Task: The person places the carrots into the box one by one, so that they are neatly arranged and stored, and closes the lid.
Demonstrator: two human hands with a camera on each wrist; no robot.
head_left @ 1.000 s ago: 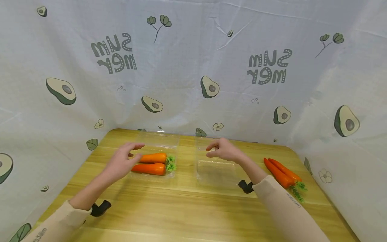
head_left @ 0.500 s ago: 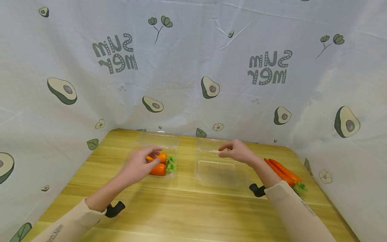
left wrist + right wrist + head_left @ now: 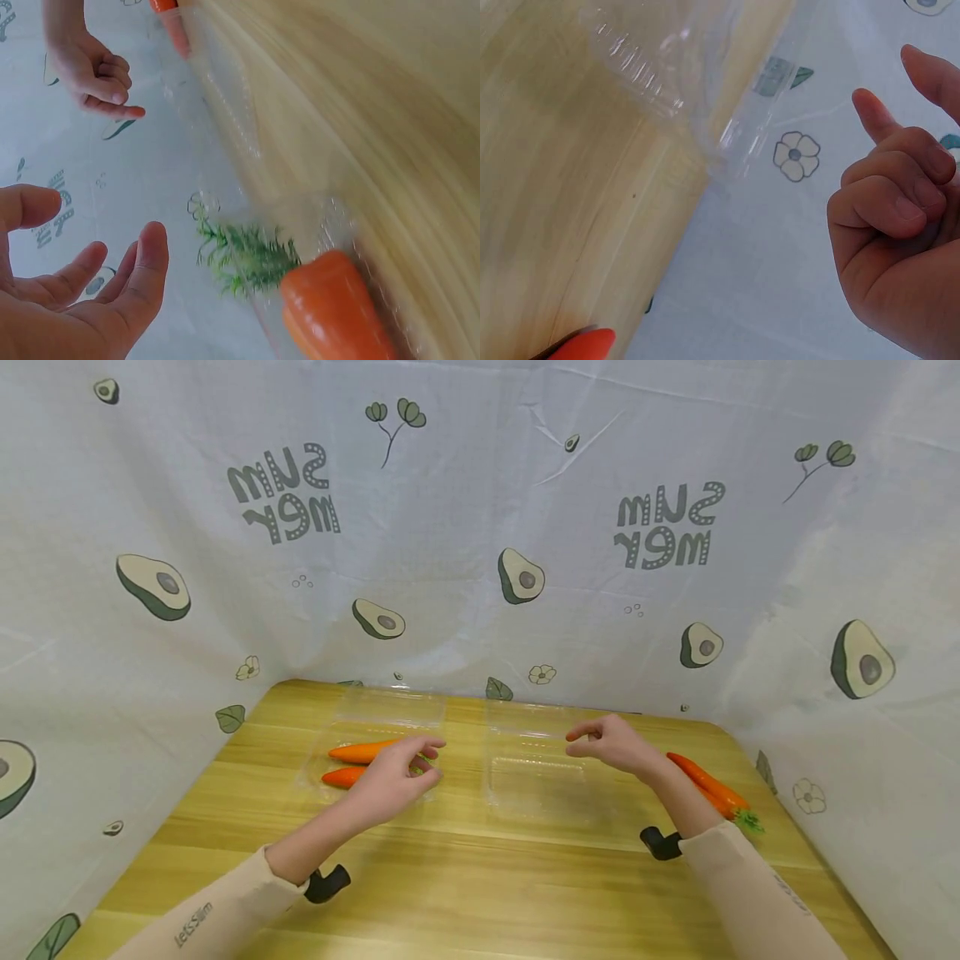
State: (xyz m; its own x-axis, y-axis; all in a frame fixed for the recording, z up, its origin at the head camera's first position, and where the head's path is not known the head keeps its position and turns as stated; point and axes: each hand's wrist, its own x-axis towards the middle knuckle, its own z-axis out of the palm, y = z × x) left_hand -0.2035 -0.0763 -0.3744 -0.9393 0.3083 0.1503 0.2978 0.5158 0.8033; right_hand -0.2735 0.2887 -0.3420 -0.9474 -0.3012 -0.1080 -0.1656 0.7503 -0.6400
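Observation:
My left hand hovers over the right part of the left clear plastic container, fingers spread and loosely bent, holding nothing. Two orange carrots lie in that container; the hand hides their thick ends and most of their green tops, which the left wrist view shows as feathery leaves. To the right, my right hand is held above the right side of another clear container, which has nothing in it. Its thumb and index finger stand apart, the other fingers curled, nothing gripped.
More carrots lie on the wooden table at the right, partly behind my right forearm. Both containers have their clear lids folded back toward the printed curtain, which encloses the back and sides.
My left hand has moved right across the carrots in the left container, uncovering their tips and covering their tops. The right hand has drifted right, toward the loose carrots.

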